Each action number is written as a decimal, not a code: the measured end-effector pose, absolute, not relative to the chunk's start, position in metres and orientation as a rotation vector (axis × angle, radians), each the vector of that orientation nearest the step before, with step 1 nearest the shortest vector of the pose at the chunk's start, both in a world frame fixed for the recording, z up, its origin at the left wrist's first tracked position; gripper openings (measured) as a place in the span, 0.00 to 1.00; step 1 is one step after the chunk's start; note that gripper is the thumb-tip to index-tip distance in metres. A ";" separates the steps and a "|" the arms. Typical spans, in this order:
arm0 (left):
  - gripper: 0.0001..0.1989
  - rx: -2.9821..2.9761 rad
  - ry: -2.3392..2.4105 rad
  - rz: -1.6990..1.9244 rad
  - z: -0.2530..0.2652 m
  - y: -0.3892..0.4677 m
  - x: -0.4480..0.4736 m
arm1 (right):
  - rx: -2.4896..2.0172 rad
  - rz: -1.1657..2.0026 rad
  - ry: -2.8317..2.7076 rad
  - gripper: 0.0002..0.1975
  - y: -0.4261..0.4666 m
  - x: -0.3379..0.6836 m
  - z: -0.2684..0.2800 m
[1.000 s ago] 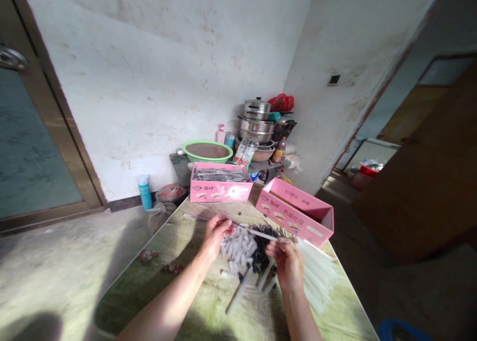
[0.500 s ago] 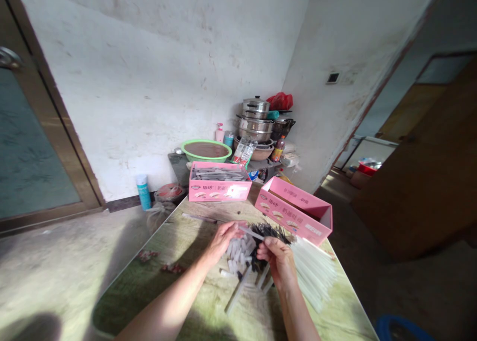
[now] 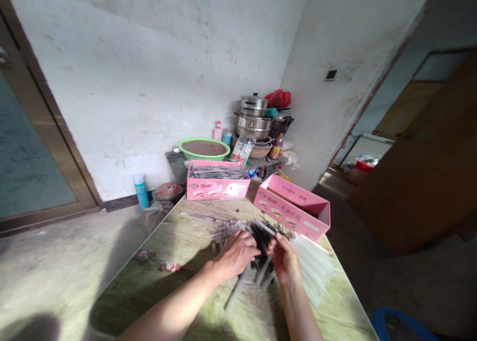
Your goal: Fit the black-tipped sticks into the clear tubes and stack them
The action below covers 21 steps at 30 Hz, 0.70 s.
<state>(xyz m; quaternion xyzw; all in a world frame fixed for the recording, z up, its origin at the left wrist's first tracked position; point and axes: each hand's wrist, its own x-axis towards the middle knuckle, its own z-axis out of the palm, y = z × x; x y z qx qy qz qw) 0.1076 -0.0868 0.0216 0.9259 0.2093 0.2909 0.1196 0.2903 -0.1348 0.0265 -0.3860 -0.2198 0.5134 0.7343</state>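
Pinching tube (image 3: pixel 266 227) in right hand (image 3: pixel 284 254), left hand (image 3: pixel 237 254) half-curled over pile (image 3: pixel 260 237)

The left hand (image 3: pixel 237 255) covers part of a heap of short white tubes (image 3: pixel 223 230) and part of the black pieces (image 3: pixel 261 234); whether its fingers grip anything cannot be told. The right hand (image 3: pixel 286 259) conceals the near end of a pale tube (image 3: pixel 266 227). Both forearms (image 3: pixel 179 301) are cut off by the picture's near edge. Fine print on the left pink box (image 3: pixel 218 188) is illegible. The left door (image 3: pixel 33 157) and a near-right blue object (image 3: pixel 380 317) are truncated.
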 end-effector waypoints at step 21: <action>0.08 1.696 0.749 1.263 0.019 -0.074 0.104 | -0.770 1.154 -0.459 0.16 -0.135 0.285 0.030</action>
